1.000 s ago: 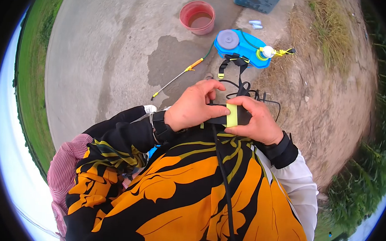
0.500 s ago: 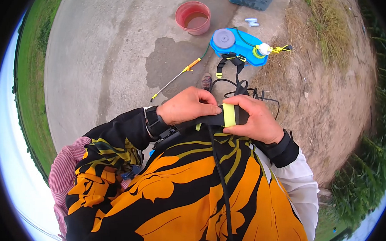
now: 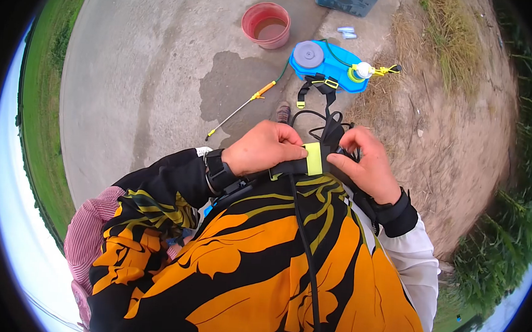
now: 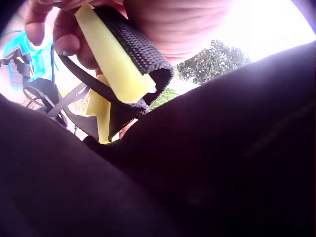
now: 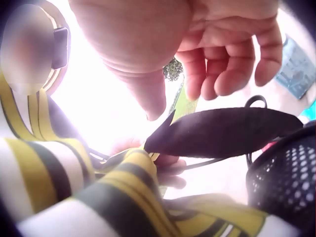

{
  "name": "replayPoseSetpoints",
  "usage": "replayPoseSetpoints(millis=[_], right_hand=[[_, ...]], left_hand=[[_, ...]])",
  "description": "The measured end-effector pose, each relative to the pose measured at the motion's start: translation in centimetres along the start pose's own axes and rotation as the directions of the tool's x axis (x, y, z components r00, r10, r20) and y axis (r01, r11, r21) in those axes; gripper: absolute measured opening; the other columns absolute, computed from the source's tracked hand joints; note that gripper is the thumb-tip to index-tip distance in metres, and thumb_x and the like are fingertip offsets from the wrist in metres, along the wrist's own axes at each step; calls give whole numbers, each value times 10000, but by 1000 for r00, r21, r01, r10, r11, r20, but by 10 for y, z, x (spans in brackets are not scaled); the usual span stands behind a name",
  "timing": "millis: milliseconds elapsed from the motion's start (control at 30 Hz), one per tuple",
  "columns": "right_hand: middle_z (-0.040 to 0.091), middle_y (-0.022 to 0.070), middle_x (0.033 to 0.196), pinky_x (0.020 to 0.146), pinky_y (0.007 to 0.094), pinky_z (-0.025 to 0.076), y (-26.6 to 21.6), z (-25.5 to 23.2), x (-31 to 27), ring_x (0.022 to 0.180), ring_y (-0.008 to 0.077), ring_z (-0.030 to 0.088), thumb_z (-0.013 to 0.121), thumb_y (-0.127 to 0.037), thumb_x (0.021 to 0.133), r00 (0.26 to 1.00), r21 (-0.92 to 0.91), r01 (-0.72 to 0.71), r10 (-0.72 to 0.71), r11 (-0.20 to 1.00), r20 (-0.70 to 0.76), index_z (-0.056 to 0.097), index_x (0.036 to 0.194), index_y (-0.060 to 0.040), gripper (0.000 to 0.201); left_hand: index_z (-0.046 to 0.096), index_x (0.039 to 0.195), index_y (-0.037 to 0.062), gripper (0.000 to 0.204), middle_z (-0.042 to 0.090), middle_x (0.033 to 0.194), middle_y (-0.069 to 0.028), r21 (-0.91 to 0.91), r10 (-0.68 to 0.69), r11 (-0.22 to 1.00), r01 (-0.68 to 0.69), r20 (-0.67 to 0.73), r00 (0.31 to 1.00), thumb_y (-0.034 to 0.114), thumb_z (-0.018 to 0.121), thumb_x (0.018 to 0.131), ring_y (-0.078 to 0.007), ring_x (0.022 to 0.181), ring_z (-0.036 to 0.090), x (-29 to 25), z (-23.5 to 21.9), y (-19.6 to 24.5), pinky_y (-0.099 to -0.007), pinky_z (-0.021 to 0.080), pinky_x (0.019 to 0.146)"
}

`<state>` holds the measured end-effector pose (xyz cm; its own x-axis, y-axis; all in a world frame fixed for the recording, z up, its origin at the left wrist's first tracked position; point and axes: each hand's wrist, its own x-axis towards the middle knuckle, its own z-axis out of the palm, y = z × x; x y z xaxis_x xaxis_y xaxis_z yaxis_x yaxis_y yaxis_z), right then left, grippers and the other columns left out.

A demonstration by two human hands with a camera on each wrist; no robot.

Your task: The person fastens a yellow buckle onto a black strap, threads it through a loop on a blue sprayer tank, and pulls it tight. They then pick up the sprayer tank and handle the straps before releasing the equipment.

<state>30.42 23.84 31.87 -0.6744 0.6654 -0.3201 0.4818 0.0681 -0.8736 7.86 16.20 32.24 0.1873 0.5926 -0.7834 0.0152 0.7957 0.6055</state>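
Right now the left hand pinches a black strap beside its yellow-green band, thumb laid along the strap and its tip at the band, fingers bent close. From the left wrist I can see the webbing curling over in a loop under that hand. Strap and band sit in front of the person's body, just past the hem of a black and orange garment. The right hand is on the other side of the band, thumb and loosely bent fingers held wide apart near the dark end of the strap; whether the thumb touches it, I can't tell.

Beyond the hands, a blue sprayer tank with a grey lid stands on the concrete, near the edge where it meets the bare dirt. More black webbing hangs off its near side. A spray wand lies by a damp patch, joined to a green hose. Further in from that edge is a red bucket with brownish liquid in it, and past the tank are small pale-blue items and a dark teal container.
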Motion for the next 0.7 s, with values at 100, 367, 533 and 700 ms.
replayPoseSetpoints(millis=[100, 367, 533, 700], right_hand=[[541, 40, 732, 580, 248, 418, 0, 5, -1, 612, 115, 507, 700, -160, 815, 983, 98, -105, 88, 990, 164, 553, 792, -22, 203], [526, -67, 768, 640, 207, 404, 16, 1, 4, 706, 26, 472, 565, -143, 934, 954, 532, -255, 122, 807, 272, 574, 891, -54, 99], [600, -19, 866, 736, 210, 462, 27, 1, 8, 779, 51, 550, 530, -135, 950, 935, 744, -345, 141, 572, 325, 570, 941, -38, 105], [625, 19, 928, 783, 250, 508, 32, 5, 12, 832, 90, 608, 520, -135, 956, 932, 836, -356, 96, 417, 349, 555, 965, -40, 102]], left_hand=[[665, 901, -6, 142, 652, 795, -7, -6, 11, 1000, -12, -17, 1000, 119, 687, 840, -55, 690, 577, 1, 2, 2, -198, 464, 615], [538, 1156, 15, 398, 614, 1041, -31, -254, 240, 942, -221, 43, 970, 31, 714, 799, -89, 922, 580, -16, -8, 1, -237, 473, 831], [427, 1231, 38, 608, 572, 1097, -40, -364, 374, 868, -339, 28, 927, -66, 744, 723, -114, 1013, 570, -20, -5, -7, -271, 488, 885], [396, 1255, 38, 624, 562, 1110, -50, -383, 494, 806, -451, 14, 870, -103, 708, 734, -128, 1052, 564, -18, -1, -2, -277, 492, 890]])
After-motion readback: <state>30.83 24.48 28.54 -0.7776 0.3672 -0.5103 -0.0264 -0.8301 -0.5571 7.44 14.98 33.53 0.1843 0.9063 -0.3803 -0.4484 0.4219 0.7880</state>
